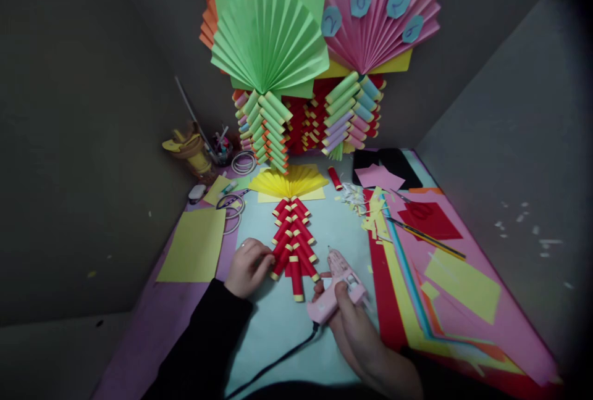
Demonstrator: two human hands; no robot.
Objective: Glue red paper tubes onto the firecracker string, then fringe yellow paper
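Observation:
A firecracker garland of red paper rolls with pale yellow ends (pixel 296 241) lies on the pale blue table sheet, below a pleated yellow paper fan (pixel 290 183). At the garland's lower left side is my left hand (pixel 249 266), its thumb and fingertips closed at the edge of a red roll. My right hand (pixel 354 332) is wrapped around a pink hot glue gun (pixel 337 292), nozzle pointing up and away from me. The gun's tip is just right of the rolls and apart from them. A black cord (pixel 278 363) runs from its handle toward me.
Finished hangings with a green fan (pixel 271 36) and a pink fan (pixel 380 17) stand behind. Coloured sheets, a pencil (pixel 426 237), red-handled scissors (pixel 420 208) and paper scraps lie right. Yellow paper (pixel 193 245) and tape rings (pixel 231 205) lie left; a loose red roll (pixel 334 178) lies beyond.

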